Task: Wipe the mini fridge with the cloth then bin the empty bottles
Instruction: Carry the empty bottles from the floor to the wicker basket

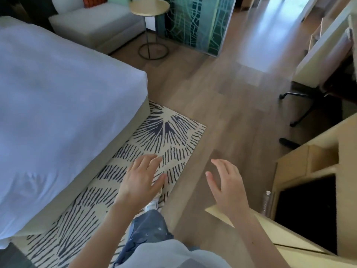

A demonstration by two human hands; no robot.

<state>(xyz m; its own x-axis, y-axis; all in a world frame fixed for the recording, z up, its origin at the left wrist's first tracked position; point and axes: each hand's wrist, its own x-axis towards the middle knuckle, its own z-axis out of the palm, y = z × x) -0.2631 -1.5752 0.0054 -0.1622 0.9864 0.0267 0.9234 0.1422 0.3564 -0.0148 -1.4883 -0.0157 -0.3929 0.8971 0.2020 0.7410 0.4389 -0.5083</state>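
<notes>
My left hand (142, 177) hovers over the patterned rug with its fingers spread and nothing in it. My right hand (227, 185) is held out over the wood floor, also open and empty. A clear plastic bottle (267, 203) stands upright on the floor at the lower right, beside the wooden cabinet. A dark square front (307, 211) sits inside that cabinet, to the right of the bottle; it looks like the mini fridge. No cloth is in view.
A bed with a white cover (58, 105) fills the left. The black-and-cream rug (158, 140) lies beside it. A round side table (149, 6), a grey sofa (96, 24), an office chair base (303, 105) and a desk (326, 51) stand farther off.
</notes>
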